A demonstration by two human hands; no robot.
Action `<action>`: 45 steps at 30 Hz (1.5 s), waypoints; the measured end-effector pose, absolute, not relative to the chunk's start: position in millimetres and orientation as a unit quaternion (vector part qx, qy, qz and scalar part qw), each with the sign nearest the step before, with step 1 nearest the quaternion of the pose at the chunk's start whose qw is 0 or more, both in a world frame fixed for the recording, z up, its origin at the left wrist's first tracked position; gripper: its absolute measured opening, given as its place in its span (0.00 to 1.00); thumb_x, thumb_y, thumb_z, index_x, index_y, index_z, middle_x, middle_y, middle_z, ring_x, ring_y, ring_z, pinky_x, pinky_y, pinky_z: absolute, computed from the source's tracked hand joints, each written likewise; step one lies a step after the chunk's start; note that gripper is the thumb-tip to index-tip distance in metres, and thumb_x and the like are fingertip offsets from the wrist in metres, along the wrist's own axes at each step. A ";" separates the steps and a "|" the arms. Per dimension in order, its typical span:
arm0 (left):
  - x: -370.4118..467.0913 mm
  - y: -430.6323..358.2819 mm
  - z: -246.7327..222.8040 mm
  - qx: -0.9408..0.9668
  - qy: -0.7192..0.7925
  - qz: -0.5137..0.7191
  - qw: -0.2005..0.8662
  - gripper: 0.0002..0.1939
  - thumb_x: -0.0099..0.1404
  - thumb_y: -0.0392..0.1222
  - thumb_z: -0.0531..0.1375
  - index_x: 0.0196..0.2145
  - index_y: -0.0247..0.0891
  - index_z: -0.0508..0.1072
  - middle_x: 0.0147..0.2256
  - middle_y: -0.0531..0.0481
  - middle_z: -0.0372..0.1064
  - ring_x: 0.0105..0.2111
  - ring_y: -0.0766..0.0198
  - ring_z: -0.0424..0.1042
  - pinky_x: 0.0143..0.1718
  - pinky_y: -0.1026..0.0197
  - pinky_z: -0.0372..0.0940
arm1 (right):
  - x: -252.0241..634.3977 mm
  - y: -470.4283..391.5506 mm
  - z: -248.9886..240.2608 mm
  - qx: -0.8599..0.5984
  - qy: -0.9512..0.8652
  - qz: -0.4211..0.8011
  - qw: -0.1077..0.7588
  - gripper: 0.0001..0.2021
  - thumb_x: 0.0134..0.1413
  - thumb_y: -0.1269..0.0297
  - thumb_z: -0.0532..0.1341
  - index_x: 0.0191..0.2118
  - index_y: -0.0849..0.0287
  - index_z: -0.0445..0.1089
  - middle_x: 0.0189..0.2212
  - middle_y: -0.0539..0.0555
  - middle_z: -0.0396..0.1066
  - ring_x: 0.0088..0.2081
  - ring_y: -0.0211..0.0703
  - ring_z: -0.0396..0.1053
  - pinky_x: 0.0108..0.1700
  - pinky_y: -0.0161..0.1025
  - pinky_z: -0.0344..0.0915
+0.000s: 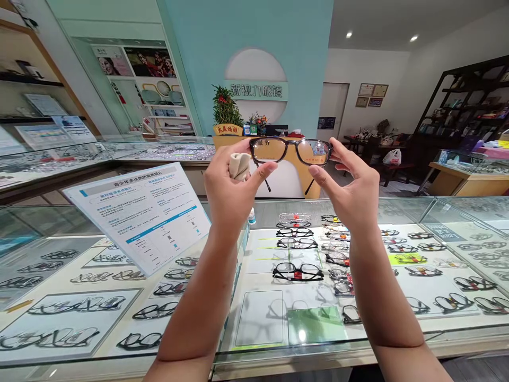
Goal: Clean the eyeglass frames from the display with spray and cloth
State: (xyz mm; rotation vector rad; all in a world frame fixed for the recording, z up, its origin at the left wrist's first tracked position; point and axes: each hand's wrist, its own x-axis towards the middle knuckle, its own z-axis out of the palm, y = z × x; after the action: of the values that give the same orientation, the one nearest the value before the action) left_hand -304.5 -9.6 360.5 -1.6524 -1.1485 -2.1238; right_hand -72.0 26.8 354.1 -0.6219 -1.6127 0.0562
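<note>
A pair of dark-framed eyeglasses (291,142) is raised in front of me at arm's length, above the glass counter. Its temples extend away and downward, and orange print shows on the right lens. My left hand (234,178) grips the left end of the frame, thumb below the lens. A crumpled beige cloth (239,166) is tucked in that same hand. At the opposite end, my right hand (352,180) holds the frame, its thumb under the right lens and the other fingers partly hidden behind.
Rows of eyeglasses (298,271) lie inside the glass display case (254,350) below. On its left top a printed sign (139,217) stands tilted. A small white bottle (252,216) is behind my left wrist. Farther back stand a reception desk (270,185) and a plant (226,106).
</note>
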 end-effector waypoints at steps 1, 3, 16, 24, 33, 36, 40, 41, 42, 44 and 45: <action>-304.6 -9.8 360.5 -0.564 -0.391 -0.719 0.113 0.26 0.59 0.58 0.82 0.53 0.51 0.87 0.46 0.47 0.83 0.42 0.56 0.79 0.46 0.51 0.78 | -72.4 26.5 354.1 -0.276 -0.710 0.026 0.648 0.33 0.66 0.44 0.72 0.72 0.47 0.76 0.68 0.60 0.80 0.66 0.64 0.79 0.65 0.67 0.79; -304.6 -10.0 360.7 -0.565 -0.392 -0.715 0.125 0.26 0.59 0.58 0.82 0.53 0.52 0.87 0.46 0.47 0.83 0.43 0.55 0.79 0.47 0.50 0.78 | -73.2 25.7 353.6 -0.283 -0.709 0.027 0.645 0.33 0.67 0.44 0.71 0.73 0.47 0.76 0.68 0.59 0.80 0.66 0.64 0.80 0.66 0.67 0.78; -303.2 -9.6 360.2 -0.575 -0.396 -0.696 0.167 0.28 0.57 0.57 0.84 0.52 0.52 0.85 0.47 0.47 0.81 0.48 0.51 0.79 0.52 0.46 0.78 | -74.1 29.5 348.9 -0.333 -0.719 0.024 0.610 0.32 0.69 0.43 0.67 0.73 0.49 0.74 0.65 0.60 0.82 0.65 0.65 0.80 0.65 0.69 0.78; -303.0 -8.2 359.9 -0.576 -0.390 -0.698 0.171 0.28 0.57 0.56 0.84 0.52 0.51 0.85 0.46 0.46 0.81 0.49 0.51 0.79 0.50 0.48 0.79 | -74.7 26.5 350.8 -0.337 -0.717 0.026 0.609 0.32 0.69 0.43 0.67 0.72 0.49 0.74 0.65 0.60 0.82 0.64 0.65 0.80 0.65 0.70 0.77; -304.1 -7.2 359.7 -0.583 -0.389 -0.700 0.136 0.28 0.58 0.57 0.83 0.53 0.53 0.84 0.49 0.46 0.80 0.51 0.51 0.79 0.48 0.50 0.80 | -75.6 24.8 351.7 -0.343 -0.720 0.020 0.603 0.32 0.69 0.44 0.67 0.72 0.51 0.74 0.65 0.62 0.81 0.65 0.65 0.79 0.66 0.69 0.77; -303.9 -7.4 359.8 -0.584 -0.391 -0.699 0.130 0.28 0.59 0.58 0.82 0.54 0.53 0.84 0.49 0.45 0.80 0.51 0.51 0.79 0.45 0.51 0.81 | -76.0 24.4 351.7 -0.343 -0.720 0.018 0.603 0.32 0.69 0.44 0.67 0.73 0.51 0.73 0.65 0.62 0.81 0.65 0.65 0.79 0.65 0.69 0.77; -303.5 -8.4 360.2 -0.583 -0.393 -0.700 0.123 0.31 0.58 0.59 0.83 0.56 0.53 0.84 0.49 0.45 0.79 0.48 0.52 0.79 0.41 0.52 0.80 | -76.4 25.3 350.9 -0.346 -0.724 0.020 0.597 0.33 0.69 0.43 0.66 0.74 0.51 0.72 0.66 0.63 0.80 0.65 0.65 0.79 0.66 0.68 0.76; -303.3 -8.9 360.5 -0.582 -0.395 -0.700 0.123 0.31 0.58 0.59 0.82 0.56 0.53 0.85 0.49 0.45 0.80 0.48 0.52 0.79 0.41 0.52 0.80 | -76.4 25.6 350.7 -0.346 -0.725 0.019 0.595 0.33 0.69 0.43 0.66 0.74 0.51 0.72 0.66 0.63 0.80 0.65 0.65 0.79 0.66 0.68 0.76; -303.1 -9.5 360.8 -0.581 -0.399 -0.699 0.124 0.30 0.58 0.59 0.82 0.56 0.53 0.85 0.50 0.45 0.80 0.47 0.52 0.79 0.40 0.52 0.80 | -76.4 26.0 350.5 -0.346 -0.726 0.017 0.594 0.34 0.69 0.43 0.66 0.74 0.50 0.72 0.66 0.63 0.80 0.65 0.65 0.79 0.66 0.68 0.76; -302.6 -10.4 361.3 -0.579 -0.406 -0.696 0.125 0.30 0.59 0.59 0.82 0.56 0.54 0.85 0.50 0.44 0.81 0.47 0.52 0.79 0.39 0.52 0.79 | -76.2 26.5 350.1 -0.345 -0.728 0.014 0.592 0.34 0.70 0.43 0.66 0.75 0.50 0.71 0.66 0.63 0.80 0.65 0.65 0.79 0.66 0.69 0.76; -302.4 -10.6 361.4 -0.579 -0.408 -0.695 0.126 0.30 0.59 0.58 0.82 0.56 0.54 0.85 0.50 0.44 0.81 0.47 0.51 0.80 0.39 0.52 0.79 | -76.1 26.6 350.0 -0.344 -0.729 0.011 0.592 0.34 0.70 0.42 0.66 0.75 0.49 0.71 0.66 0.63 0.80 0.65 0.65 0.79 0.66 0.69 0.76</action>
State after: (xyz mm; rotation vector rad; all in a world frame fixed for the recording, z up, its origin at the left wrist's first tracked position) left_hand -302.4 -10.6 361.4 -1.6854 -1.1882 -2.0241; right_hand -76.1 26.6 350.0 -0.7990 -1.6945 0.0255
